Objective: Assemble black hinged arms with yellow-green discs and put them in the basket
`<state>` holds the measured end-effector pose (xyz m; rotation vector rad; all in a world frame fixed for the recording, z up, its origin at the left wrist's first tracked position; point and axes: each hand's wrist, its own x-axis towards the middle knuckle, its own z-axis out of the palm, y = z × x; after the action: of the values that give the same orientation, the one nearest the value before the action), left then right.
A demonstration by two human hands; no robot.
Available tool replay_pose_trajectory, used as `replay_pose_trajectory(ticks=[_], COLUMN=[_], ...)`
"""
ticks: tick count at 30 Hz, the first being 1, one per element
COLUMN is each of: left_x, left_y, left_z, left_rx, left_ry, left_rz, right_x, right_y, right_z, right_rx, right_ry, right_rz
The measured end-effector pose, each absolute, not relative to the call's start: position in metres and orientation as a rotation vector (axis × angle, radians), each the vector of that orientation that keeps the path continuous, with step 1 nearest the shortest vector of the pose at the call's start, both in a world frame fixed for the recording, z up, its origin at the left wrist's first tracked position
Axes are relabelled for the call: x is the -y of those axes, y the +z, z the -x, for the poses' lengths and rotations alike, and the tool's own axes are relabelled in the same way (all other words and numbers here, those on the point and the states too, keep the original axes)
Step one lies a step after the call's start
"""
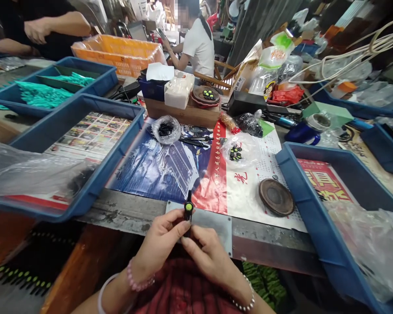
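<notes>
In front of my body, at the table edge, I hold a slim black part with a round yellow-green disc [189, 207] upright. The thumb and fingers of my left hand [163, 237] pinch it just below the disc. My right hand [210, 250] is closed close against its lower end; the fingers hide what they grip there. Under the part lies a grey metal plate [221, 226] on the table edge. Farther up, a clear plastic bag [249, 150] holds several small black pieces with green discs. A round bag of thin black pieces [166, 129] lies to its left.
Blue trays stand on the left [100, 192] and right [314, 231], both with plastic bags. A brown round dish [276, 197] lies near the right tray. Teal parts [41, 95] fill another tray. Two other people sit beyond the table and at the far left.
</notes>
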<state>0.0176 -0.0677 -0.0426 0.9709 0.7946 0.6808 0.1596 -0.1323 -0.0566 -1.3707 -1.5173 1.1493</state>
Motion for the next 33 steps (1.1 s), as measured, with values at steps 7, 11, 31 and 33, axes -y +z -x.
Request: replay_pose_trajectory(ticks=[7, 11, 31, 33], left_x=[0.067, 0.066, 0.064, 0.068], left_y=[-0.046, -0.049, -0.064, -0.066], left_z=[-0.002, 0.004, 0.019, 0.019], left_rx=[-0.888, -0.873, -0.627, -0.677], left_ry=[0.582, 0.563, 0.467, 0.537], left_rz=[-1.324, -1.372, -0.462, -0.531], right_x=[0.135, 0.136, 0.139, 0.136], right_y=[-0.058, -0.059, -0.066, -0.062], right_z=[-0.154, -0.15, -0.142, -0.144], right_rx=[1.522, 1.522, 0.89, 1.096], right_ry=[1.306, 1.338, 1.981, 1.809], right_rz=[1.342, 1.334, 1.074, 1.196])
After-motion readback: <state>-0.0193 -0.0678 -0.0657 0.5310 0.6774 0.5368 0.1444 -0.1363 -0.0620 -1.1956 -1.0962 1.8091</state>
